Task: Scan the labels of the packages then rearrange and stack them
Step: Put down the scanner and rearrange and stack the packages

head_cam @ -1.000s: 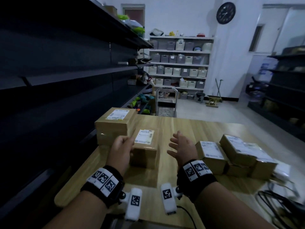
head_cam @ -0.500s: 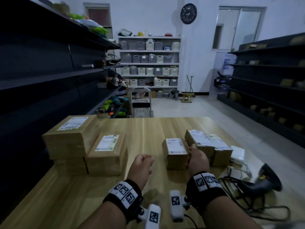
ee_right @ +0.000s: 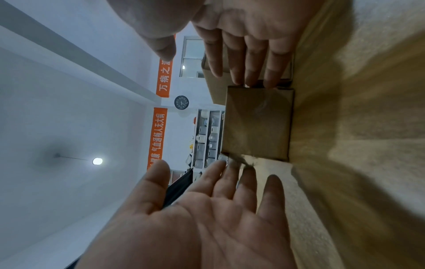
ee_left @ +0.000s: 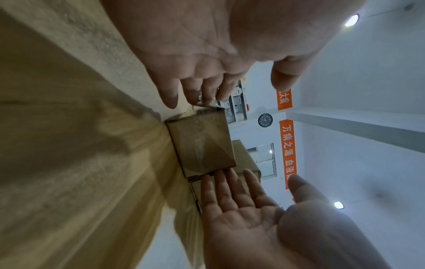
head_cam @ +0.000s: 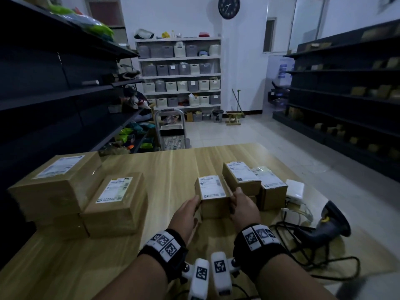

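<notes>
Left hand point(head_cam: 186, 215) and right hand point(head_cam: 244, 210) forward, palms facing inward, fingers straight, thumbs raised.

- Bare light wood tabletop point(head_cam: 173, 169) runs open down the middle, from near edge to far edge.
- Left side is walled off by stacked brown cardboard boxes point(head_cam: 116, 204).
- Right of the small brown labelled box point(head_cam: 213, 194), a cluster of brown parcels point(head_cam: 255, 182) sits tight against it, hardly any gap.
- Near right: black handheld scanner point(head_cam: 331, 226) and tangled black cables point(head_cam: 303, 252).
</notes>
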Action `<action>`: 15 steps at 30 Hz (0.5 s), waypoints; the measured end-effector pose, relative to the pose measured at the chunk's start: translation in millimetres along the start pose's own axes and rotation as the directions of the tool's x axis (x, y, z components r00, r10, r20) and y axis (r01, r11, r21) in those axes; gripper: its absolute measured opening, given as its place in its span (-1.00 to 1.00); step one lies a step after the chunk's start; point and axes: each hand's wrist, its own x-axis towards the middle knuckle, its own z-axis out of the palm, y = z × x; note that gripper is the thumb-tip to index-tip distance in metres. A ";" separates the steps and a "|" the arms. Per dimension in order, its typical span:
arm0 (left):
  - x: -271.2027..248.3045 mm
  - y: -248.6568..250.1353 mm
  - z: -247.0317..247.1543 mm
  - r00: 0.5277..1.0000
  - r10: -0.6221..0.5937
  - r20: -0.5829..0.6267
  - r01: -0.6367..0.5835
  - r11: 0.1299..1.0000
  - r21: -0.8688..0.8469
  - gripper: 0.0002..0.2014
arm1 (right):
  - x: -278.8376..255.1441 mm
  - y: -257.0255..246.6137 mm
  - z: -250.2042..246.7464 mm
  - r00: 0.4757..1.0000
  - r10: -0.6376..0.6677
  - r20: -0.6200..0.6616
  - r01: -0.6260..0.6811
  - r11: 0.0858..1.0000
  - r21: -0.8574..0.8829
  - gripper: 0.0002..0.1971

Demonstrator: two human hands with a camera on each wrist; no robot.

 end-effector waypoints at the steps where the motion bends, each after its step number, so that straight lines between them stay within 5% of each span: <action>1: -0.7 0.4 1.4 1.000 -0.004 0.009 0.005 1.000 -0.029 -0.77 | 5.4 4.7 -0.2 1.000 0.001 0.015 -0.001 1.000 0.006 -0.32; 7: -12.8 6.1 -2.1 1.000 0.008 -0.011 -0.010 0.992 -0.126 -0.81 | -16.2 -4.7 9.1 0.999 -0.028 0.038 0.028 1.000 -0.011 -0.36; 12: -21.5 11.5 -32.4 0.991 0.128 -0.030 -0.129 0.991 -0.040 -0.63 | -34.4 -16.8 31.0 0.991 -0.082 0.101 0.082 0.997 -0.003 -0.58; 15: -30.9 14.1 -53.3 0.980 0.170 -0.103 -0.169 0.985 0.014 -0.73 | -41.9 -13.8 50.9 0.981 -0.093 0.169 0.095 0.995 -0.005 -0.77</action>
